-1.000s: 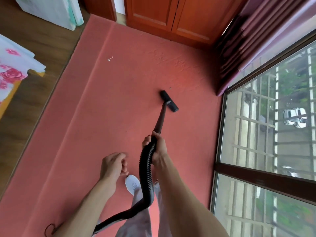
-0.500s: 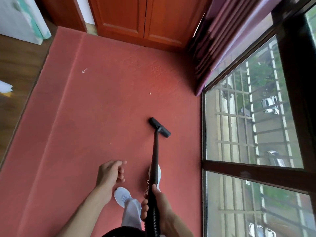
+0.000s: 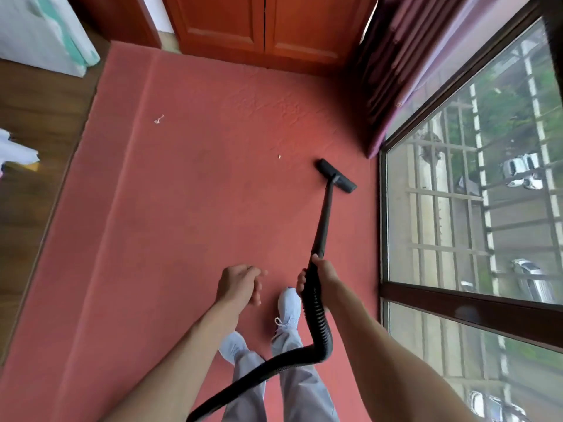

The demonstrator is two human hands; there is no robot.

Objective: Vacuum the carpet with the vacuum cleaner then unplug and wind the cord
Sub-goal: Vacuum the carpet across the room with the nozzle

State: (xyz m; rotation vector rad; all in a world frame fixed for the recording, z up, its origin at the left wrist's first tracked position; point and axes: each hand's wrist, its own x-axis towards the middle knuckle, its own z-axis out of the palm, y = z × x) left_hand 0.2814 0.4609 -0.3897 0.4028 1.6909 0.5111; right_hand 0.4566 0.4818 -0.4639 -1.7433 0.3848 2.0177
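My right hand (image 3: 320,277) curls its fingers around the black vacuum wand (image 3: 323,222) where the ribbed black hose (image 3: 316,321) joins it. The flat black floor nozzle (image 3: 336,176) sits on the red carpet (image 3: 189,223) near the window (image 3: 475,208). My left hand (image 3: 239,283) hangs loosely curled, holding nothing.

Black floor nozzle (image 3: 336,175) sits flat on the red carpet (image 3: 189,214), near its window-side edge. Rigid black wand (image 3: 323,222) slants back from the nozzle to a ribbed black hose (image 3: 318,324), which bends left across the carpet.
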